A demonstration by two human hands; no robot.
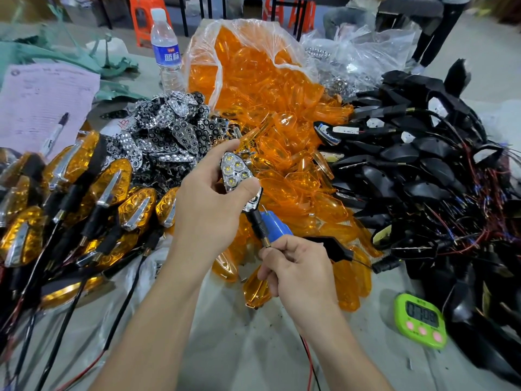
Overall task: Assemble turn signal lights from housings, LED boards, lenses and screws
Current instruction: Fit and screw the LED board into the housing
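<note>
In the centre of the frame the left hand [208, 193] grasps an unfinished turn signal light [235, 170]. The fingers are curled around its black housing and the thumb lies on the lower edge of the shiny reflector face, where several small LEDs show. No lens covers it. The light is held in the air above the table [253, 348], with its stem [255, 221] pointing down and to the right.

The right hand [298, 275], lower and a little to the right, pinches the threaded end of this stem between the thumb and the bent fingers. I cannot tell if it also holds something more. Just behind the stem lies a blue object [277, 228], and beside the right hand lies a single black housing [329, 246].

A big pile of orange lenses [282, 142] pours out of a clear plastic bag [253, 38] in the upper centre. Left of it is a heap of chrome reflectors [169, 131]. At the right side lie many black housings with wires [423, 170]. At the left edge lie finished lights [84, 193] with orange lenses on.

In the upper left are a water bottle [165, 49] and a sheet of paper [42, 100] with a pen [55, 134] on it. A green timer [420, 320] lies at the lower right.
</note>
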